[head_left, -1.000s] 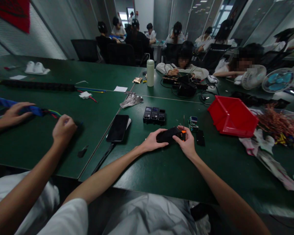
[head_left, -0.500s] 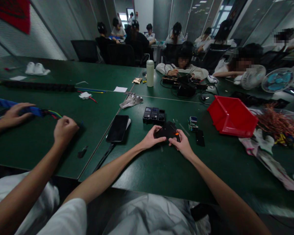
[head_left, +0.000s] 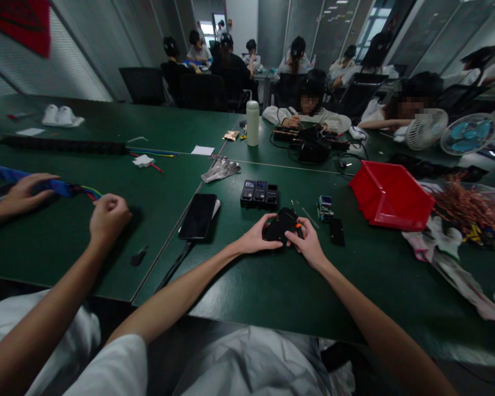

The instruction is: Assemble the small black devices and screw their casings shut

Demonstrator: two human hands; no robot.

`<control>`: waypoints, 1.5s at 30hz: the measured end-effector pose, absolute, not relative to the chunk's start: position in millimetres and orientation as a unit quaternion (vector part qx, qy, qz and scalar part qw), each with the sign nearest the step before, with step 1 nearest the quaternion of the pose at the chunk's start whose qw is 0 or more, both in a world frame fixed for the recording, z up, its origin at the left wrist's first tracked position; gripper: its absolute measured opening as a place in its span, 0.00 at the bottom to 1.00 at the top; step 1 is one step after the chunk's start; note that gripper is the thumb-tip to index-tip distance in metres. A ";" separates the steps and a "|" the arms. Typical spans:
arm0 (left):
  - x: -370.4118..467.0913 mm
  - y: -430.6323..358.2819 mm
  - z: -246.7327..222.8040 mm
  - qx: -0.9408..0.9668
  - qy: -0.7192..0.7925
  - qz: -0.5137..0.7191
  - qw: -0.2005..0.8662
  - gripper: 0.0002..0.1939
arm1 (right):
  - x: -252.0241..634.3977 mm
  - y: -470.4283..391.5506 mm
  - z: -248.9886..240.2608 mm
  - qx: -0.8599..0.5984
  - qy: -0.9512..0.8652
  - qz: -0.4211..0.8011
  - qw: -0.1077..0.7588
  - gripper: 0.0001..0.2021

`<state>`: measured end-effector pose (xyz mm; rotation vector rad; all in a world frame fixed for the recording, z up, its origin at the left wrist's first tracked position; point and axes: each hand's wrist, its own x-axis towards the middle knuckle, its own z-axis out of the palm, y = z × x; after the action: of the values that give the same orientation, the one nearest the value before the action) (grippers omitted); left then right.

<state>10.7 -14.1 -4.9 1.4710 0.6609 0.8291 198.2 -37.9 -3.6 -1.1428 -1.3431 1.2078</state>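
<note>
My left hand (head_left: pixel 259 235) is closed round the left side of a black casing (head_left: pixel 281 224), held just above the green table. At the casing's right side, my right hand (head_left: pixel 307 241) grips a screwdriver (head_left: pixel 298 224) with an orange and black handle, its thin shaft pointing up and away. The right fingers also touch the casing's edge. Behind my hands sit black modules (head_left: pixel 259 194) side by side. To the right lie a small circuit board (head_left: pixel 325 208) with a screen and a flat black plate (head_left: pixel 337 232).
A phone (head_left: pixel 198 216) with a cable lies left of my arm. Beyond are gloves (head_left: pixel 221 171) and a bottle (head_left: pixel 252 124). A red bin (head_left: pixel 391 197) stands right, near copper wires (head_left: pixel 464 206). A person's hands (head_left: pixel 109 217) work with blue-wrapped cable (head_left: pixel 60 187) at left.
The black casing has turned and tilted between my hands, showing more of its flat face. My left fingers have shifted slightly with it. The neighbour's right hand has moved slightly.
</note>
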 end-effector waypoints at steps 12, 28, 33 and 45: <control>11.0 -12.5 -6.5 0.647 0.298 0.368 0.598 0.42 | 198.1 -37.2 -3.3 -0.468 -0.552 0.497 0.479 0.25; 11.1 -14.4 -5.4 0.652 0.290 0.375 0.592 0.46 | 197.4 -36.8 -2.9 -0.466 -0.558 0.494 0.477 0.26; 10.8 -14.6 -5.4 0.653 0.291 0.370 0.594 0.46 | 197.8 -36.9 -1.7 -0.469 -0.559 0.493 0.474 0.26; 10.9 -12.4 -8.2 0.665 0.282 0.372 0.583 0.44 | 200.3 -35.0 -7.3 -0.466 -0.552 0.483 0.494 0.24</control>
<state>10.9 -12.4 -8.2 1.5521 0.6589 0.8683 200.3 -35.0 -7.3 -1.1305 -1.3375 1.1718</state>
